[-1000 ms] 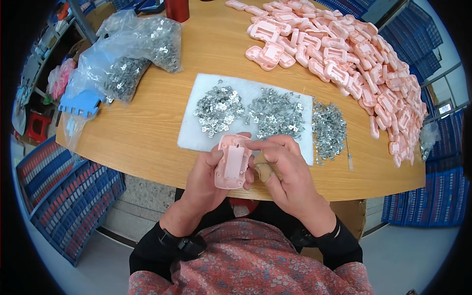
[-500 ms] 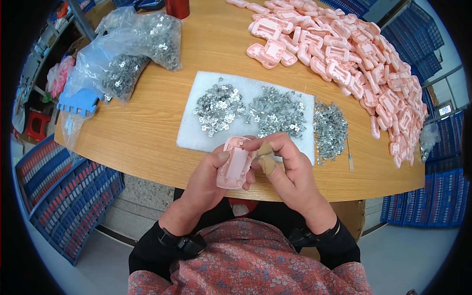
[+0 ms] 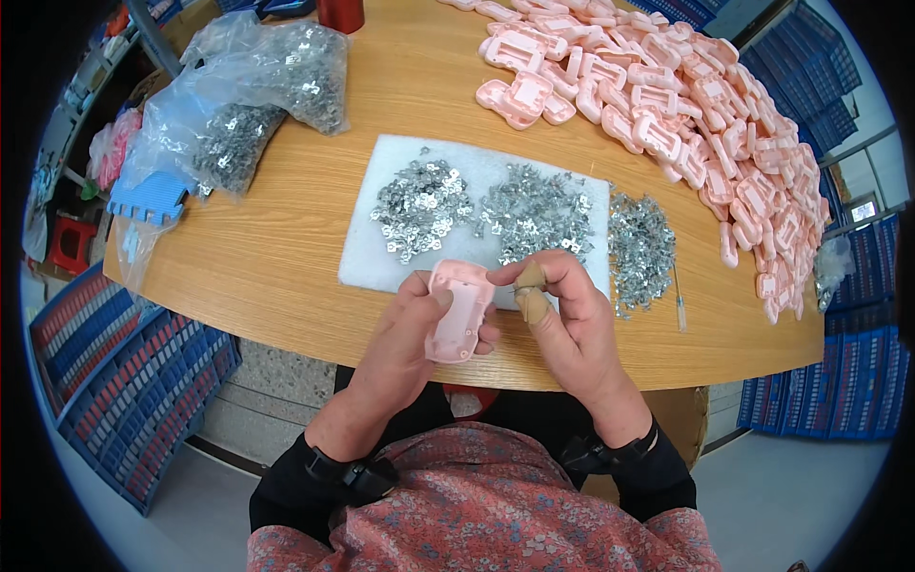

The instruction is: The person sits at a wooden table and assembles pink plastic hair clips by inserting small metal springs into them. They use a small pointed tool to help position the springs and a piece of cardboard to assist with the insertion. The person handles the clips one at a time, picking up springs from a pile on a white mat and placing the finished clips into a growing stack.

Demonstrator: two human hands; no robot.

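Note:
My left hand (image 3: 408, 336) grips a pink plastic casing (image 3: 458, 311) upright over the table's near edge. My right hand (image 3: 562, 316) is beside it, tape wrapped on two fingers, its forefinger and thumb pinched at the casing's upper right corner. Whether a small metal piece sits between those fingertips is too small to tell. Just beyond the hands lies a white foam pad (image 3: 381, 248) carrying two heaps of small silver metal clips (image 3: 421, 203), with a third heap (image 3: 640, 250) on the wood to its right.
A large pile of pink casings (image 3: 686, 86) covers the far right of the round wooden table (image 3: 286, 257). Clear bags of metal clips (image 3: 257, 105) and a blue plastic part (image 3: 145, 198) lie at the left. Blue crates (image 3: 124, 381) stand on the floor.
The casing has turned slightly in my left hand and both hands shifted a little to the right; my right fingertips stay pinched at its top corner.

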